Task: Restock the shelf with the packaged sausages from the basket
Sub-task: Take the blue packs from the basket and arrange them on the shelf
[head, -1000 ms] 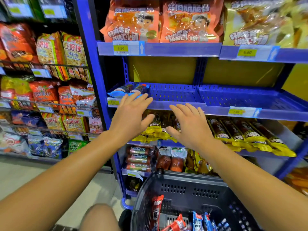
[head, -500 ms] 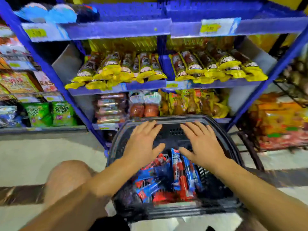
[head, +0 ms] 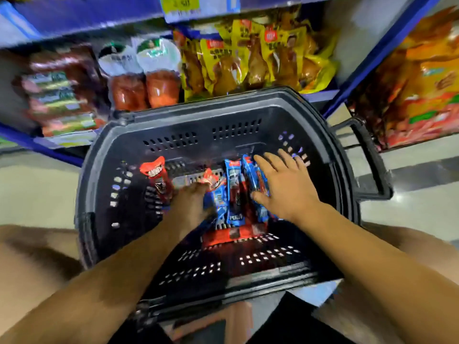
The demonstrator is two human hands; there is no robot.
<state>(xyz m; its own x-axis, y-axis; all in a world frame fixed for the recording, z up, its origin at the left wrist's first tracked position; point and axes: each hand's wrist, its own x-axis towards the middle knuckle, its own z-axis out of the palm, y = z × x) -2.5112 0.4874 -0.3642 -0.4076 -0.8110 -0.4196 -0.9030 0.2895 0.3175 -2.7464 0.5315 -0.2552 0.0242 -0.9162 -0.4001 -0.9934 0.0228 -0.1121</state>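
I reach both hands into the basket for sausages, the pick-up step. My left hand digs among the packs, blurred; I cannot tell its fingers' state. My right hand lies flat, fingers straight, on a blue pack. Next: close on packs and lift them over the rim toward the shelf, where stocked snacks crowd close above.

Pale glossy floor, blue shelving upright, yellow snack bags

The basket is open on top; sausage packs crowd its middle, the left floor bare.
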